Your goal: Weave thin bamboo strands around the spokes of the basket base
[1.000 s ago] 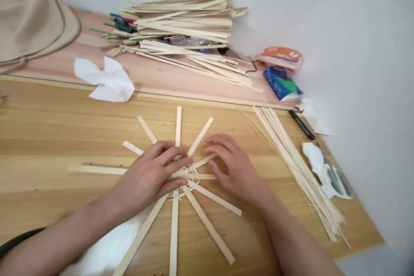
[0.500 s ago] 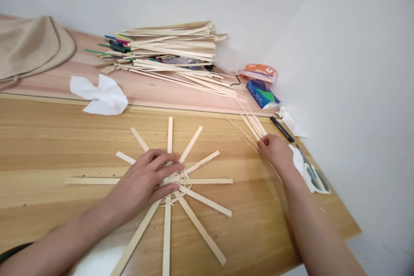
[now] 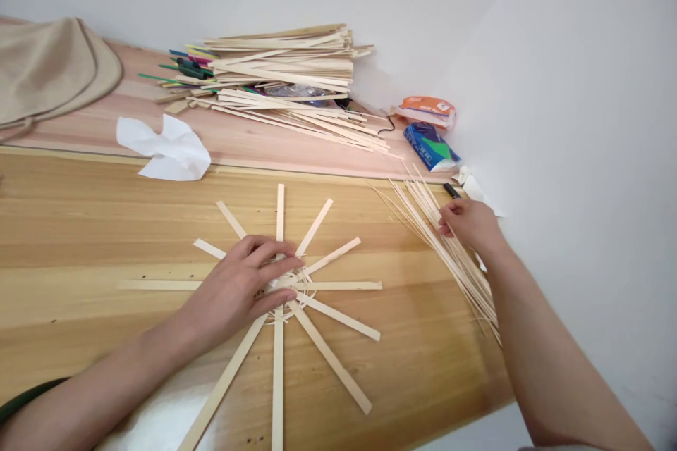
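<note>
Flat pale strips radiate like spokes in a woven basket base [image 3: 338, 373], with thin strands ringed round its middle. My left hand [image 3: 254, 278] lies over that centre, thumb and fingers bent, holding it against the table; part of the weaving is hidden beneath it. To the right, my right hand [image 3: 468, 222] has its fingers pinched together at a bundle of thin bamboo strips [image 3: 449, 264]. How many strips are between the fingertips I cannot tell. The bundle slants from the table's back seam down past my right forearm.
A large stack of bamboo strips [image 3: 285, 70] lies at the back. Crumpled white paper [image 3: 172, 148], a beige cloth item [image 3: 47, 74], a blue packet [image 3: 429, 146] and an orange packet [image 3: 428, 111] lie around. A black marker [image 3: 451, 190] is partly behind my right hand.
My right hand has moved right and slightly up, and the thin strips now lie exposed in a longer bundle beside it. The scissors are now hidden. My left hand stays on the base.
</note>
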